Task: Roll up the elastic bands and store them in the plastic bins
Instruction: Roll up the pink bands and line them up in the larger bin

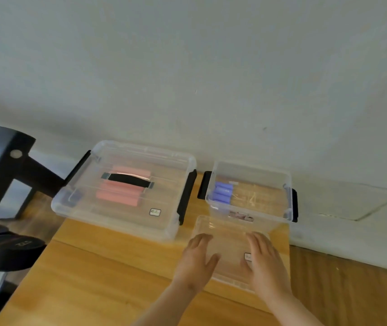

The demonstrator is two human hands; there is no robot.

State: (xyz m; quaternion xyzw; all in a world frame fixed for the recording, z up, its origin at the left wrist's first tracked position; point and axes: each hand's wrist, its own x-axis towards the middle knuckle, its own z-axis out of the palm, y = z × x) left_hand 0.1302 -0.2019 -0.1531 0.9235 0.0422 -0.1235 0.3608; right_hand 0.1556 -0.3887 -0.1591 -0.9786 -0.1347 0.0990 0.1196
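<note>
Two clear plastic bins stand on a wooden table. The left bin (126, 191) is closed with a lid that has a black handle; rolled pink bands (119, 195) lie inside. The right bin (251, 191) is open and holds rolled purple bands (221, 192) at its left end. Its clear lid (228, 245) lies flat on the table in front of it. My left hand (196, 261) rests on the lid's left edge and my right hand (264, 260) on its right side, fingers straight.
The wooden table (93, 278) runs to a white wall at the back. Black gym equipment and a dumbbell (6, 250) stand off the table's left edge. Wooden floor shows to the right of the table.
</note>
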